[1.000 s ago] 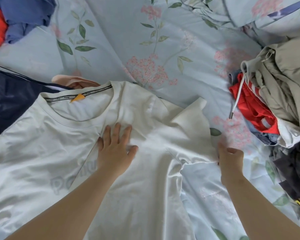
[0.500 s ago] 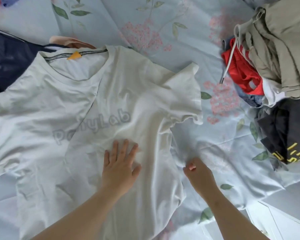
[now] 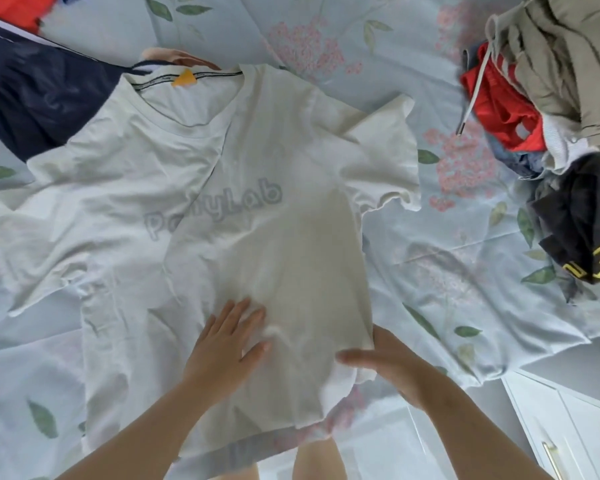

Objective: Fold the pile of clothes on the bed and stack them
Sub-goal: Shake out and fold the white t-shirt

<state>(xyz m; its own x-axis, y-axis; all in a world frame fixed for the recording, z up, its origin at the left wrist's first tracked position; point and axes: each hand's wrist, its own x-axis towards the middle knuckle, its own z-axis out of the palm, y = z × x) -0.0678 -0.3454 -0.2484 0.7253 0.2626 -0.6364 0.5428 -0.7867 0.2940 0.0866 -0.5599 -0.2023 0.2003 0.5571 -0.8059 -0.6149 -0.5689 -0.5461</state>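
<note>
The right hand (image 3: 392, 363) has its thumb lying on top of the white T-shirt (image 3: 274, 237) at its right side edge near the hem; its fingers go under the cloth and are hidden, so it grips that edge. The left hand (image 3: 227, 344) lies flat on the lower body of the shirt, fingers spread and pressing. The hands are a little apart. The shirt lies spread on the bed (image 3: 326, 29), collar at the far side and hem toward the person, long axis running away from them and leaning slightly left. A diagonal fold crosses the chest and covers part of the faint grey lettering. The hem hangs over the bed's near edge and blurs. A peach cloth (image 3: 174, 57) is mostly hidden behind the collar. A navy garment (image 3: 39, 98) lies partly under the left shoulder. At the right, the pile of clothes (image 3: 568, 81), khaki, red and black, is cut off by the frame
</note>
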